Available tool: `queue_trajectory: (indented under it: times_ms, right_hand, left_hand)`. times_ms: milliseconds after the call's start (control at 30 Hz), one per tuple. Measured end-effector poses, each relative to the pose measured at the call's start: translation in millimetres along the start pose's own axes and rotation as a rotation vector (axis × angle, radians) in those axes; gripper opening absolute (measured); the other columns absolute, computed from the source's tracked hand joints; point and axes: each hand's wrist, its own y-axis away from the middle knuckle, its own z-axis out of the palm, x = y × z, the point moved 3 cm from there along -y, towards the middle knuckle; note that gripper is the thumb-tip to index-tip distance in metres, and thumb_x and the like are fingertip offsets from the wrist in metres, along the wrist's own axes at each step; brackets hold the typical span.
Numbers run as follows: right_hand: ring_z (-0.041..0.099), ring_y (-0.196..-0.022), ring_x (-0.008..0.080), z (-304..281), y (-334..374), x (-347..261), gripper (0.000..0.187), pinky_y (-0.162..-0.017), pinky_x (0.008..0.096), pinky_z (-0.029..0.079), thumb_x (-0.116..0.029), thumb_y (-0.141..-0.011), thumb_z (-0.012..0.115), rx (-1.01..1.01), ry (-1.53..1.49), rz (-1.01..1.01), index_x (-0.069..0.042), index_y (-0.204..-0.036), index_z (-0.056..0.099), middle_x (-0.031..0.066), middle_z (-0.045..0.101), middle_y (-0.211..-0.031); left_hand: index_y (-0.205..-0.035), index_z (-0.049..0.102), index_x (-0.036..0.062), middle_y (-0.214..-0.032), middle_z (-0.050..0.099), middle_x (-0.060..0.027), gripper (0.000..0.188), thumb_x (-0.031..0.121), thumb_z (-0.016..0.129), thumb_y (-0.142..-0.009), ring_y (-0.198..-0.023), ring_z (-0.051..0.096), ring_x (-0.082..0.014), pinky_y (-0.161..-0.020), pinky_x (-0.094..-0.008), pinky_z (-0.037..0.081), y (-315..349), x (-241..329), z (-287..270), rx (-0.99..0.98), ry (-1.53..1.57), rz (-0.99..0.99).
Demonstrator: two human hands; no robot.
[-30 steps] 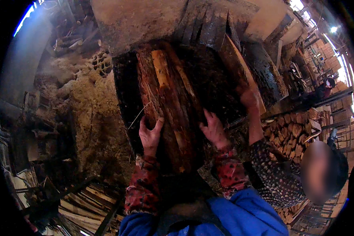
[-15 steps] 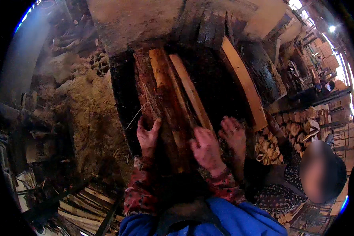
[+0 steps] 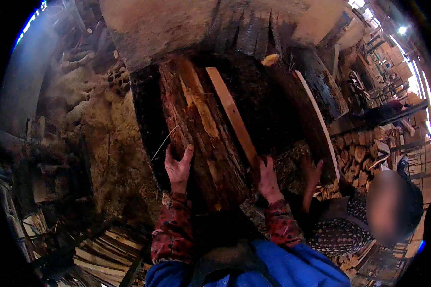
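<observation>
Bark-covered wood slabs [image 3: 210, 138] lie lengthwise before me, the top one showing a strip of yellow bare wood. My left hand [image 3: 178, 170] is closed at their left edge, thumb on the bark, with its other fingers partly hidden. A thin pale twig [image 3: 164, 142] sticks out beside it. Along the right side of the slabs runs a narrow, smooth-cut face of wood [image 3: 232, 111]. My right hand [image 3: 268, 181] closes round its near end. Farther right, another person's hand [image 3: 312, 174] is by a dark slab with a pale edge [image 3: 321, 117].
The other person [image 3: 340, 232], in a dotted sleeve, is close on my right. Split firewood [image 3: 357, 155] is stacked behind them. An earthen wall [image 3: 163, 28] rises at the far side. Cut wood strips [image 3: 100, 256] lie at lower left, and a dirt mound [image 3: 110, 138] is to the left.
The slabs under my hands now lie wider, showing more bark. My right hand has moved slightly right onto the wood's end. The right-hand slab has turned bark side up and shifted right.
</observation>
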Motion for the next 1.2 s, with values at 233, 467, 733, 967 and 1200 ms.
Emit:
queue_trajectory:
  times_ms: [233, 467, 733, 967, 1200]
  right_hand:
    - [0.047, -0.123, 0.0345, -24.9, -24.7, -30.8, 0.055, -0.104, 0.0426, 0.037, -0.029, -0.088, 0.063, -0.139, -0.345, 0.292, -0.001, -0.132, 0.048, 0.0216, 0.045, -0.137]
    - [0.054, -0.111, 0.0337, -15.8, -41.8, -78.8, 0.048, -0.098, 0.0391, 0.042, -0.032, -0.088, 0.062, -0.147, -0.488, 0.173, 0.003, -0.121, 0.055, 0.0196, 0.053, -0.122]
    - [0.052, -0.114, 0.0334, 18.0, -102.5, -62.3, 0.060, -0.094, 0.0380, 0.043, -0.046, -0.093, 0.051, -0.128, -0.435, 0.080, 0.002, -0.129, 0.048, 0.0213, 0.053, -0.121]
    - [0.056, -0.098, 0.0385, 46.4, -133.1, -61.4, 0.069, -0.081, 0.0461, 0.049, -0.052, -0.088, 0.056, -0.185, -0.317, 0.051, 0.006, -0.124, 0.048, 0.0242, 0.055, -0.114]
    - [0.053, -0.111, 0.0206, 30.7, -110.7, -83.2, 0.052, -0.095, 0.0327, 0.041, -0.032, -0.092, 0.060, -0.195, -0.476, 0.049, 0.003, -0.128, 0.047, 0.0132, 0.057, -0.117]
  left_hand:
    - [-0.124, 0.048, -0.0073, -0.114, 0.060, -0.0094, 0.056, 0.017, 0.075, -0.081, -0.102, 0.055, -0.0167, -0.090, -0.0294, 0.044, 1.5, 2.1, -3.2, 0.019, 0.028, 0.031]
    - [-0.122, 0.050, -0.0071, -0.113, 0.060, -0.0094, 0.057, 0.021, 0.076, -0.080, -0.101, 0.055, -0.0168, -0.090, -0.0298, 0.044, 0.6, -7.9, -9.6, 0.040, 0.062, -0.016]
    - [-0.122, 0.049, -0.0081, -0.111, 0.061, -0.0107, 0.059, 0.022, 0.077, -0.079, -0.100, 0.056, -0.0163, -0.090, -0.0297, 0.044, 5.3, -1.7, -9.8, 0.055, 0.022, -0.012]
    - [-0.124, 0.048, -0.0079, -0.116, 0.059, -0.0111, 0.064, 0.025, 0.078, -0.078, -0.104, 0.055, -0.0160, -0.091, -0.0293, 0.044, 4.9, 2.4, -9.5, 0.028, -0.095, -0.023]
    - [-0.127, 0.045, -0.0065, -0.116, 0.059, -0.0122, 0.070, 0.030, 0.078, -0.077, -0.106, 0.054, -0.0175, -0.092, -0.0306, 0.044, 33.4, 6.5, -20.2, 0.066, -0.151, -0.211]
